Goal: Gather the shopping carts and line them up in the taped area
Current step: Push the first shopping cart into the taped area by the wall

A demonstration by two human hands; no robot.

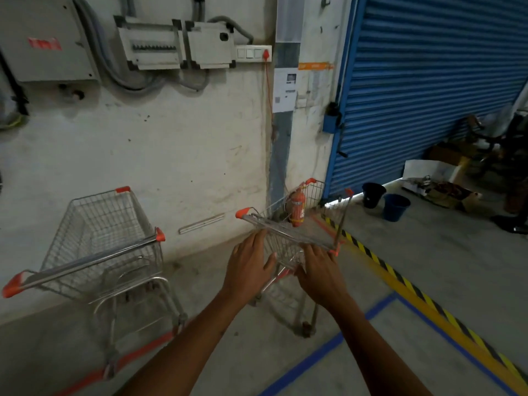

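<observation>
Two wire shopping carts stood near the far wall: the left cart [103, 247] parked apart on its own, its handle bar running toward the near left, and the right cart [288, 241] in the middle of the scene, nose toward the corner where a red fire extinguisher [298, 207] hung or stood behind it. The left hand [250, 270] and right hand [321, 270] were both spread flat with fingers extended at the near end of the right cart, just at or below its handle bar; neither had closed round anything, and whether the palms actually touched the wire was hard to tell through the blur. Blue floor tape [380, 308] marked a corner just to the near right, and yellow-black hazard tape [400, 278] ran diagonally beside it. The cart looked like a stiff steel frame on castors, light enough to roll with a push yet apt to swivel, so the orange-capped handle bar seemed the sound place to hold, one hand toward each end, not the thin basket wires.
</observation>
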